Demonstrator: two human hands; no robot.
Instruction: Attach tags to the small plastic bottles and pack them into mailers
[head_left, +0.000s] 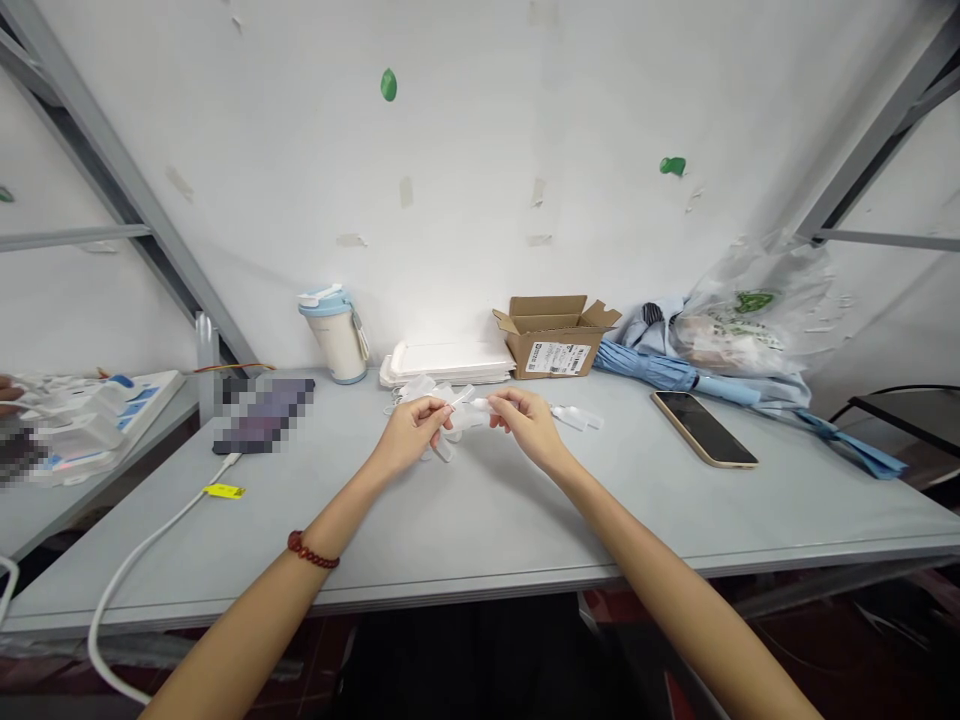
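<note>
Both hands meet over the middle of the grey table point(465, 520). My left hand point(411, 432), with a beaded bracelet above the wrist, pinches a slim translucent plastic piece point(463, 396). My right hand point(526, 425) has its fingertips closed on a small white plastic piece point(480, 404), close to the left one; whether the two pieces touch I cannot tell. Several translucent plastic pieces point(418, 388) lie just behind and below my left fingers, partly hidden. More clear plastic pieces point(577, 416) rest right of my right hand.
Behind stand a tumbler point(335, 335), a stack of white flat packs point(450, 360) and an open cardboard box point(551, 345). A phone point(705, 428), folded blue umbrella point(660, 370) and plastic bag point(750, 320) lie right. A white cable point(157, 540) runs left; another person's hand point(9, 395) shows far left.
</note>
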